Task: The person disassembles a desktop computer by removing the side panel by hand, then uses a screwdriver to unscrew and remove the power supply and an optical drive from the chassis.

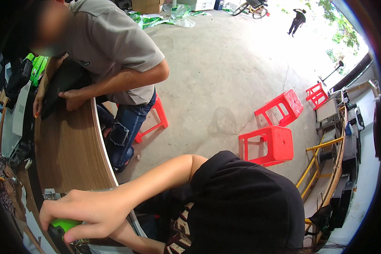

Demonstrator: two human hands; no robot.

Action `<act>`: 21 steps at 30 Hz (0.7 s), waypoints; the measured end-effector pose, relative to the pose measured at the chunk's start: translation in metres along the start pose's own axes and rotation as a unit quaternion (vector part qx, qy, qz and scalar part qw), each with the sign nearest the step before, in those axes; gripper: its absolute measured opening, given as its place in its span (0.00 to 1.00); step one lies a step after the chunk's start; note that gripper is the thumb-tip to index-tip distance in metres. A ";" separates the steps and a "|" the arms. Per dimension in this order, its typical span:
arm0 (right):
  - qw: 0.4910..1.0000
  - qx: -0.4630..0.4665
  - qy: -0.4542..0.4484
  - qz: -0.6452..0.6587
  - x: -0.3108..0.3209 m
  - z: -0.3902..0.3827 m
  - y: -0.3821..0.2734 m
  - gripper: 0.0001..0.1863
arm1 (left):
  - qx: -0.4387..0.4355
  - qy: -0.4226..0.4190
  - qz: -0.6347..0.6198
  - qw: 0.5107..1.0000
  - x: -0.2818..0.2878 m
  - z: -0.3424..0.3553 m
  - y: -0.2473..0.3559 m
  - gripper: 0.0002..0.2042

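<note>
My right hand (91,211) is at the lower left, over the near end of the wooden tabletop (70,156). Its fingers wrap from above around a green-and-black handheld object (64,224). Most of that object lies under the palm and fingers, so its kind does not show. My left forearm (139,242) passes below the right wrist, and the left hand itself is hidden behind the right one. Beside the right hand, a small clear-looking item (51,194) lies at the table's near end.
Across the table, a person in a grey shirt (114,42) holds a flat black panel (65,84) tilted against the top. Red stools (279,144) stand on the concrete floor. A cluttered bench (19,139) runs along the left. Yellow-framed shelving (321,165) is at right.
</note>
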State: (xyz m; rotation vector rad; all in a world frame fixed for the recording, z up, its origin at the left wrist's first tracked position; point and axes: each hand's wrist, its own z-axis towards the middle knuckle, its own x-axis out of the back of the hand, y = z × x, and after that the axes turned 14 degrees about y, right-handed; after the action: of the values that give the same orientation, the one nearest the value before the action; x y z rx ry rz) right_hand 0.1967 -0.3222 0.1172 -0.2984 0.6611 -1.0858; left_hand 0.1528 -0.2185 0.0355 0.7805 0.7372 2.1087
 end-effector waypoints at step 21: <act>0.995 0.066 0.059 -0.056 0.003 -0.005 0.003 0.26 | 0.031 0.004 -0.007 1.000 0.002 0.000 -0.010 0.11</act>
State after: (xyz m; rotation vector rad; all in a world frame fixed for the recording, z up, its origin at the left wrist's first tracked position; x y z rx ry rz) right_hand 0.1970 -0.3230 0.1109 -0.1603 0.6799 -1.2559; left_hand 0.1562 -0.2113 0.0285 0.7983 0.8122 2.0858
